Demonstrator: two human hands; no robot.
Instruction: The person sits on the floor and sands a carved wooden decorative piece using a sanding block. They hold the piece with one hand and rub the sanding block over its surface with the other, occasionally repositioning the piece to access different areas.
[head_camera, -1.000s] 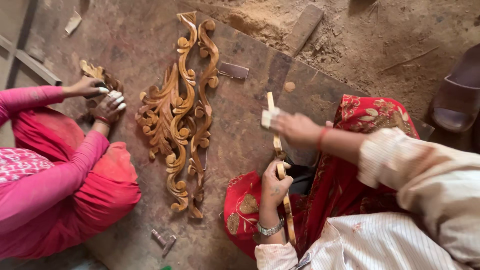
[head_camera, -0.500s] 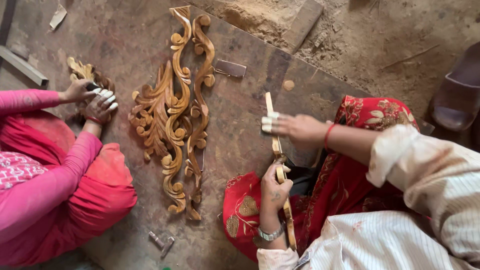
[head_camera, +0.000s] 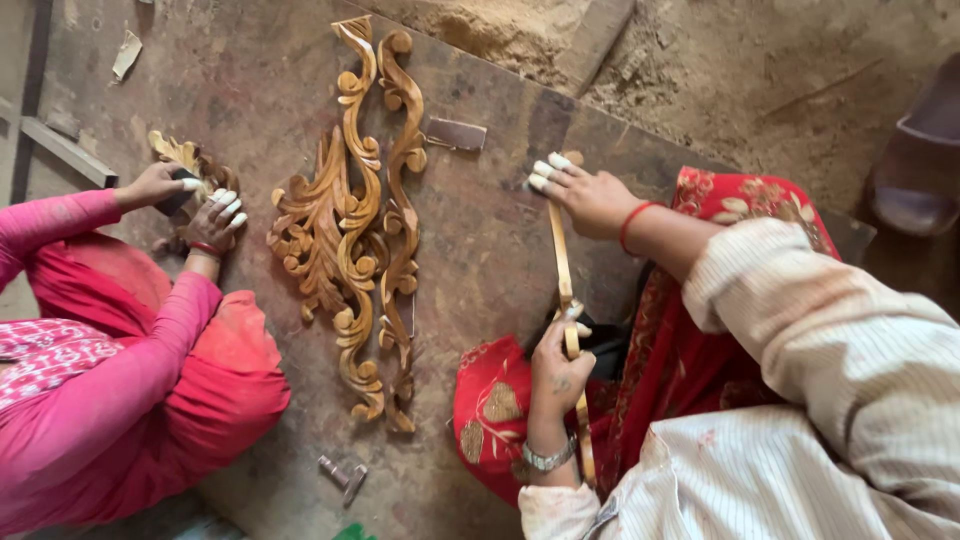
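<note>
A thin, pale wooden strip runs from my lap out over the dark work board. My left hand, with a wristwatch, grips the strip near its middle. My right hand, its fingertips wrapped in white tape, is closed over the strip's far end. Whether something lies under those fingers is hidden. Left of the strip lie long carved scroll ornaments of golden-brown wood, side by side on the board.
A co-worker in pink sits at the left, both hands on a small carved piece. A dark rectangular scrap lies by the ornaments' top. There is a small metal piece near the front, sawdust at the back and a sandal at the right.
My right hand has slid along the strip from its middle to the far end. My left hand keeps its grip. The co-worker's hands stay on the small carving.
</note>
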